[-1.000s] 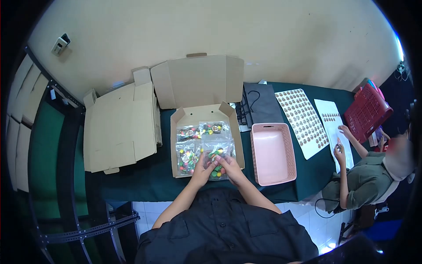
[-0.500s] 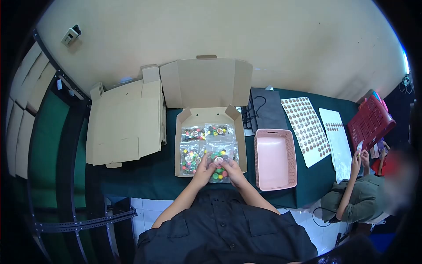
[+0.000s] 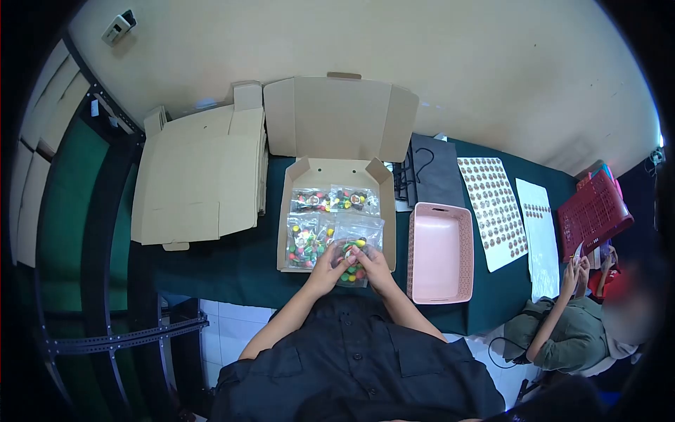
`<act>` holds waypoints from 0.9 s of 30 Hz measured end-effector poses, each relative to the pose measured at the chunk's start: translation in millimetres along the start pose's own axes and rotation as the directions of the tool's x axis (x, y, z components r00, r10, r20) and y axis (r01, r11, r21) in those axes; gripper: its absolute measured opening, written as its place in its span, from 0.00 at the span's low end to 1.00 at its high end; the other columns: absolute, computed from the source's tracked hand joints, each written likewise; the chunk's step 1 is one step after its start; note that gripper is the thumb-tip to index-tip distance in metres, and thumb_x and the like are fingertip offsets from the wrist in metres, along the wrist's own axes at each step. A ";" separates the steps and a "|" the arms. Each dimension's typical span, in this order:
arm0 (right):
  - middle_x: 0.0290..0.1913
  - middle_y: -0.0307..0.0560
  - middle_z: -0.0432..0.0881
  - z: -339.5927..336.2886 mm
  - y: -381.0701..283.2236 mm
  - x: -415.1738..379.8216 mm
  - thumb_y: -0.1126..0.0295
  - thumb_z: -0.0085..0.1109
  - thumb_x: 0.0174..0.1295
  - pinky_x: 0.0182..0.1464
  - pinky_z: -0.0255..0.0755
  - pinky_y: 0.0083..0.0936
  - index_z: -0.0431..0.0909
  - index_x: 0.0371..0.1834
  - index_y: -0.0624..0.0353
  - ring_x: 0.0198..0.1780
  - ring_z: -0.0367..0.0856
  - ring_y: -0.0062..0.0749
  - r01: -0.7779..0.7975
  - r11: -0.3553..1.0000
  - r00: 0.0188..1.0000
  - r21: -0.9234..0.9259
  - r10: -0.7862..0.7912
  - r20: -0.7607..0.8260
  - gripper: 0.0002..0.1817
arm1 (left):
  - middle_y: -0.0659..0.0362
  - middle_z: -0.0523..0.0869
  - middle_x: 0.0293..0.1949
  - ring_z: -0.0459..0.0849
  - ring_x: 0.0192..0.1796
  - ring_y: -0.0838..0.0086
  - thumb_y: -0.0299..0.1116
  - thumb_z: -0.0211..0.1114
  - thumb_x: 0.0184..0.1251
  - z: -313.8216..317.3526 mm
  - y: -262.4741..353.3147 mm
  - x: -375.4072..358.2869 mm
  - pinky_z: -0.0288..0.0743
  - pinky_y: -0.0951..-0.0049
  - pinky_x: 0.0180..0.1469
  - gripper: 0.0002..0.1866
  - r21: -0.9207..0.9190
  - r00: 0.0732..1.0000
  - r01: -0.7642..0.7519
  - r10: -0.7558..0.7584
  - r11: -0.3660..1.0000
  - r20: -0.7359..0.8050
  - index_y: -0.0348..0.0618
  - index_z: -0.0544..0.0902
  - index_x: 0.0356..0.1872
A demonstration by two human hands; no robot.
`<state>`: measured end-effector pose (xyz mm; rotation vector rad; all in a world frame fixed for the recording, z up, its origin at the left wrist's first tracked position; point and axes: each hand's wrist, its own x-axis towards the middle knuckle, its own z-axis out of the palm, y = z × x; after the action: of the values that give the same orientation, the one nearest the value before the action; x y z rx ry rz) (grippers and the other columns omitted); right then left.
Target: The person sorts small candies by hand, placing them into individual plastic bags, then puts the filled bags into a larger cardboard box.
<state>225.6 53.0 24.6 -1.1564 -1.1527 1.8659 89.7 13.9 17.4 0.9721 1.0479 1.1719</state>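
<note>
An open cardboard box [image 3: 337, 169] stands in front of me with its lid raised. Inside it lie several clear bags of colourful round pieces [image 3: 302, 243]. Over the box's near right part, my left hand [image 3: 329, 269] and my right hand [image 3: 374, 269] close round one more clear bag [image 3: 358, 228] of the same pieces. The thumbs press on the bag from both sides and its flat clear top points away from me. Part of the bag's contents is hidden by my fingers.
Flattened cardboard boxes [image 3: 197, 169] are stacked at the left. To the right are a pink basket [image 3: 441, 253], black paper bags [image 3: 437, 172], a sticker sheet [image 3: 492, 211], white sheets [image 3: 540, 239] and a dark red basket [image 3: 594, 211]. Another person [image 3: 569, 330] sits at the far right.
The camera view has shifted slightly. My thumbs and fingers have moved a little on the bag, and a yellow piece now shows near its top.
</note>
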 end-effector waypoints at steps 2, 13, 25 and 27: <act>0.31 0.36 0.77 -1.4 2.9 2.5 0.57 0.50 0.62 0.21 0.62 0.08 0.74 0.42 0.59 0.27 0.72 0.13 -0.035 0.998 0.999 0.061 0.034 0.022 0.17 | 0.52 0.74 0.51 0.71 0.55 0.71 0.36 0.53 0.66 -0.1 -0.8 0.2 0.63 0.73 0.57 0.20 -0.029 0.993 0.025 -0.028 0.999 -0.114 0.35 0.65 0.54; 0.28 0.37 0.76 -8.8 -1.9 8.6 0.56 0.51 0.61 0.19 0.61 0.07 0.74 0.38 0.61 0.22 0.70 0.13 -0.094 0.995 0.993 -0.038 0.096 0.065 0.18 | 0.53 0.75 0.48 0.74 0.51 0.74 0.28 0.57 0.62 0.7 -1.7 1.1 0.68 0.75 0.51 0.22 -0.007 0.998 -0.019 0.018 1.000 -0.054 0.37 0.62 0.56; 0.33 0.39 0.79 -20.2 -5.0 17.0 0.68 0.58 0.58 0.40 0.66 0.16 0.77 0.38 0.63 0.34 0.74 0.18 0.137 0.985 0.983 0.107 -0.122 -0.139 0.11 | 0.52 0.77 0.46 0.75 0.50 0.69 0.32 0.66 0.52 -5.1 -9.6 4.3 0.68 0.73 0.51 0.28 0.275 0.997 -0.030 0.010 0.961 0.076 0.38 0.66 0.54; 0.33 0.39 0.80 -21.3 -1.3 18.2 0.68 0.58 0.58 0.40 0.66 0.16 0.77 0.38 0.63 0.34 0.74 0.18 0.159 0.986 0.985 0.057 -0.155 -0.070 0.10 | 0.54 0.78 0.44 0.77 0.47 0.72 0.33 0.66 0.53 0.0 -12.8 5.8 0.69 0.74 0.50 0.26 0.270 0.985 -0.151 0.168 0.951 -0.043 0.38 0.69 0.53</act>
<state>237.8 76.3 14.8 -1.0533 -1.1083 1.7198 93.1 17.9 4.3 1.2549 1.2192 1.2217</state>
